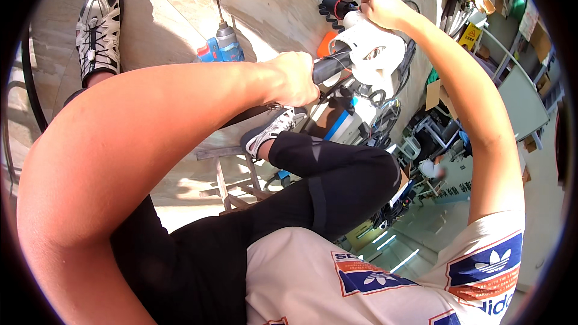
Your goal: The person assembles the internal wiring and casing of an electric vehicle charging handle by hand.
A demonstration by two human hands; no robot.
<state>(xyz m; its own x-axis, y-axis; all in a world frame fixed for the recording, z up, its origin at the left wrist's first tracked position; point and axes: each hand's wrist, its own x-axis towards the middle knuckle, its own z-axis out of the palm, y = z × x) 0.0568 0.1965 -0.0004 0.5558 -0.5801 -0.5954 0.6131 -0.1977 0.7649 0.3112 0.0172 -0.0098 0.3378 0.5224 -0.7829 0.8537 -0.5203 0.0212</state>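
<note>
Ahead of me is a white, rounded plastic device (385,54) with cut-out openings; I cannot tell its exact kind. My left hand (295,78) is closed around the black handle (332,67) on its near left side. At the far end, my right hand (378,9) is curled with its knuckles up on the white part; its fingertips are hidden. Just left of that hand sits a black cylindrical piece (338,6) with a red ring and a coiled cord. An orange piece (327,43) shows beside the white body.
A blue and grey cordless drill (223,45) with a long bit is on the tiled floor. Below the device sit a grey case with a blue stripe (340,121) and tangled black cables (385,123). A wooden stool (226,174) is underneath. Far right are cluttered shelves and another person (430,168).
</note>
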